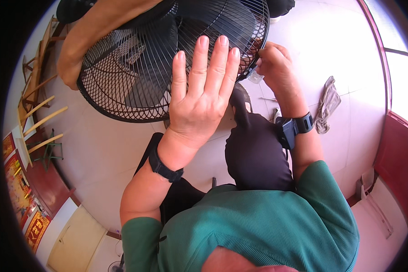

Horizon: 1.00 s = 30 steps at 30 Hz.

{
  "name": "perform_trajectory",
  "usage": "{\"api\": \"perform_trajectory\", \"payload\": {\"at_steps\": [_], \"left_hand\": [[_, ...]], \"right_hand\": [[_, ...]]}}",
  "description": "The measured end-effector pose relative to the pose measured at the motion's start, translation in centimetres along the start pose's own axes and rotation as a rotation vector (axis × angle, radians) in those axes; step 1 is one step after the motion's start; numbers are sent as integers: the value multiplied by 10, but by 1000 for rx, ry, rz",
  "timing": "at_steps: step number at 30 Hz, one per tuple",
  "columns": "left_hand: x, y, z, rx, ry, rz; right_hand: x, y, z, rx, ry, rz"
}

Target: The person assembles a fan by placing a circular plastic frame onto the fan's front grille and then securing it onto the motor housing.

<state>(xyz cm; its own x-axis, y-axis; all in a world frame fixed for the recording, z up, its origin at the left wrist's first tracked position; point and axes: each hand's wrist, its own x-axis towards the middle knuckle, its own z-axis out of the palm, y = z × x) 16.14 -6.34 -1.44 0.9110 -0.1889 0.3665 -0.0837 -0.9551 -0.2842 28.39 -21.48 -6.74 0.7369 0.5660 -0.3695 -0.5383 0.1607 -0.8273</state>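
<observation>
A large fan with a black wire guard (pixel 136 102) fills the upper middle, its dark blades showing behind the wires. My left hand (pixel 201 93) is open with fingers stretched out, in front of the guard; whether the palm touches it I cannot tell. At the guard's right edge, my right hand (pixel 276 63) is closed on the rim. Just below those fingers a small clear plastic piece (pixel 255 77) shows at the rim. Another person's arm (pixel 84 41) reaches over the guard from the top, with the hand at its left edge.
A crumpled grey cloth (pixel 328 104) lies on the tiled floor (pixel 349 149) to the right. Wooden furniture (pixel 38 90) with pale legs and a green stool frame (pixel 52 147) stand at the left. A red-framed doorway (pixel 387 81) borders the right side. My dark-clad knee (pixel 258 154) is below the fan.
</observation>
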Motion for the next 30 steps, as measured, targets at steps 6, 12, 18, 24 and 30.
{"api": "perform_trajectory", "payload": {"at_steps": [6, 12, 18, 24, 30], "left_hand": [[3, -4, -2, -13, 13, -12], [5, -3, -6, -21, -6, -30], [3, -2, -4, -13, 0, -15], [2, 0, 1, -42, 37, -41], [-1, -2, 5, -82, 50, -25]], "right_hand": [[-12, 45, -9, 306, -351, -167], [-11, 49, 2, 337, -393, -279], [-14, 51, 6, 451, -372, -193], [-17, 51, 11, 411, -285, -195], [-15, 54, 14, 358, -254, -221]]}}
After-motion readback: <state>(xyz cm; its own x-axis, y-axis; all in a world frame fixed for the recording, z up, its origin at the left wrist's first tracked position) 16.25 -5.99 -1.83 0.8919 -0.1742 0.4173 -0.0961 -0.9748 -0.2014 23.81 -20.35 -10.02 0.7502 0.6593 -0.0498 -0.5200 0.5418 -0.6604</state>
